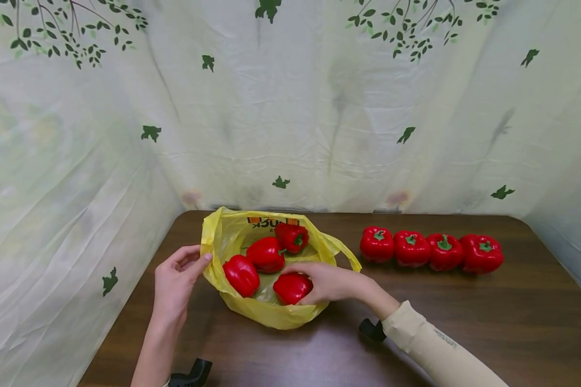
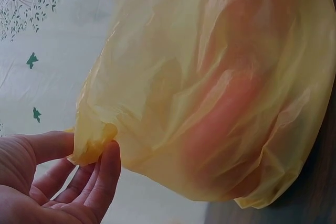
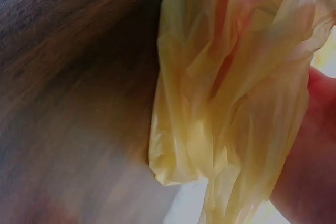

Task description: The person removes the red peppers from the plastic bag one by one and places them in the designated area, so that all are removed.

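Observation:
A yellow plastic bag [image 1: 252,313] stands on the table with its mouth spread wide. Inside it lie several red bell peppers, among them one at the left [image 1: 242,276], one in the middle [image 1: 265,255] and one at the back [image 1: 291,236]. My left hand [image 1: 176,279] pinches the bag's left rim between thumb and fingers, which the left wrist view shows closely. Reaching in over the right rim, my right hand [image 1: 331,282] holds a red bell pepper [image 1: 290,288] low in the bag. In the right wrist view the bag hides the fingers.
A row of several red bell peppers [image 1: 444,251] stands on the brown wooden table [image 1: 528,306] to the right of the bag. Behind the table hangs a pale curtain [image 1: 290,123] with a leaf print. The bag's handle loop [image 1: 347,253] sticks out rightward above my right wrist.

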The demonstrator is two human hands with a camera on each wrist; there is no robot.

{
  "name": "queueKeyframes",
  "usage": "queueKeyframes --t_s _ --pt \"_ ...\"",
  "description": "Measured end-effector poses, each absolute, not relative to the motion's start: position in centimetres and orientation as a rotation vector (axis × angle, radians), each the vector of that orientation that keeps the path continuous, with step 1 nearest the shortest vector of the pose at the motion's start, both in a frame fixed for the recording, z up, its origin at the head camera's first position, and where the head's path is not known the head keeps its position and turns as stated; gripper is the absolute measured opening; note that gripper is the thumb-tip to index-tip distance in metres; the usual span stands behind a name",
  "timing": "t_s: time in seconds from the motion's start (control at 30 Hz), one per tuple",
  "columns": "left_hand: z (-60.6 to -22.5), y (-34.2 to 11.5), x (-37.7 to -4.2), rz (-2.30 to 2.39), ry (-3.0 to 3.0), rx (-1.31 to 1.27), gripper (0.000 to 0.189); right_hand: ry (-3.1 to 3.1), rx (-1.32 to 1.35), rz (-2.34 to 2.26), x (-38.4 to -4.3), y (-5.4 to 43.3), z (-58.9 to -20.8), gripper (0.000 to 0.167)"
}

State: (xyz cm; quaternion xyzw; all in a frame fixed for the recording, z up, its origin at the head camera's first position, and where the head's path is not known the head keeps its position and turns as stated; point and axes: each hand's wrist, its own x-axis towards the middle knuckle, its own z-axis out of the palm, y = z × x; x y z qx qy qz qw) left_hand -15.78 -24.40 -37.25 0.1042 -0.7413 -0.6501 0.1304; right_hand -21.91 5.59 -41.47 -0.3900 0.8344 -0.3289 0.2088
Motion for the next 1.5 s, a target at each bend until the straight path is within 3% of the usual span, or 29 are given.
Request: queueKeyframes --t_s 0.5,0.97,1.3,1.5 --pt "-37.5 -24.5 -15.9 -1.893 -2.179 0.310 0.036 2.380 -0.925 -1.120 -21.9 5.4 -42.0 0.075" --pt "-37.6 -24.3 -16.0 -1.910 -2.162 0.304 0.036 2.484 -0.902 -1.297 -21.5 5.9 -41.5 0.067" --pt "-37.7 -24.3 -16.1 -1.896 -2.181 0.306 0.035 2.593 -1.025 -1.394 -20.6 6.6 -40.3 0.069" --pt "-37.7 -24.2 -16.0 -1.887 -2.190 0.313 0.036 2.543 -0.920 -1.566 -19.8 7.2 -39.2 0.073"
